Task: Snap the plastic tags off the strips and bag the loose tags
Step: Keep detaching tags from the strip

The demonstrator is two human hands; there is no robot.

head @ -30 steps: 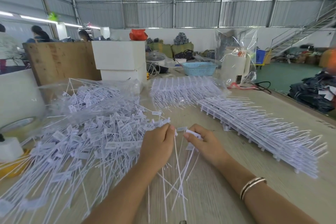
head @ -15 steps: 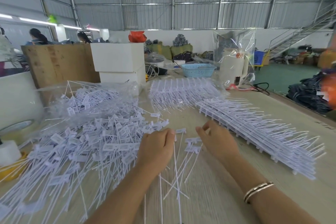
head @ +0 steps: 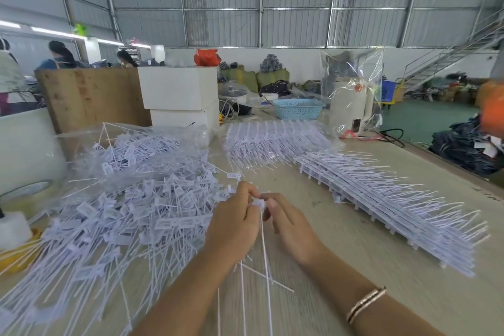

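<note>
A big heap of loose white plastic tags [head: 114, 226] covers the left half of the table. My left hand [head: 234, 224] and my right hand [head: 289, 224] meet at the table's middle, both pinching the heads of a few white tags [head: 258, 203] whose long tails hang down toward me. Uncut strips of tags [head: 381, 199] lie stacked to the right. More strips [head: 272, 142] sit in clear wrap behind. A clear plastic bag holding loose tags [head: 131, 150] lies at the back left.
White foam boxes [head: 180, 95], a blue basket [head: 297, 108] and a white kettle in a clear bag [head: 351, 101] stand at the table's far end. A tape roll [head: 27, 189] and a white bottle [head: 11, 229] sit at the left edge. People work beyond a wooden board.
My right hand has come in from the strips side toward my left hand. Both hands now meet and hold a small bunch of tags between them, raised a little off the table.
</note>
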